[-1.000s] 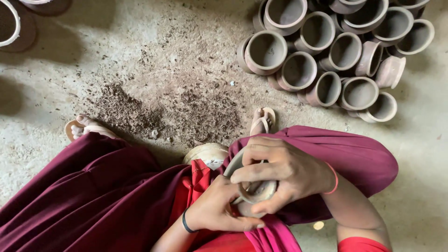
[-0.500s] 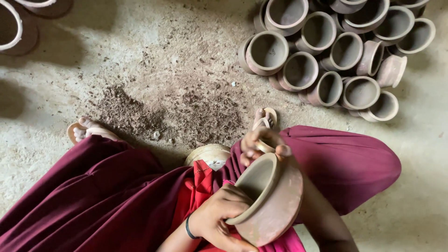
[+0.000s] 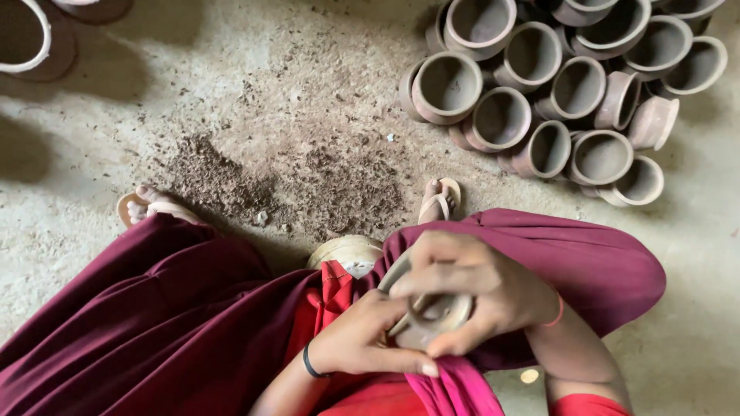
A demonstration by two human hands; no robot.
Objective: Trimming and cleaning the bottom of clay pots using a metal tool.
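Clay pot (image 3: 432,320) mostly hidden under right hand (image 3: 482,289); white-rimmed pot (image 3: 31,42) cut by edge

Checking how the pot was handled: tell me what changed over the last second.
Half a second ago the clay pot sat tilted with its mouth showing; now the right hand has come back over it and covers it. The left hand still grips it from below. The pile of pots and the scattered shavings stayed put.
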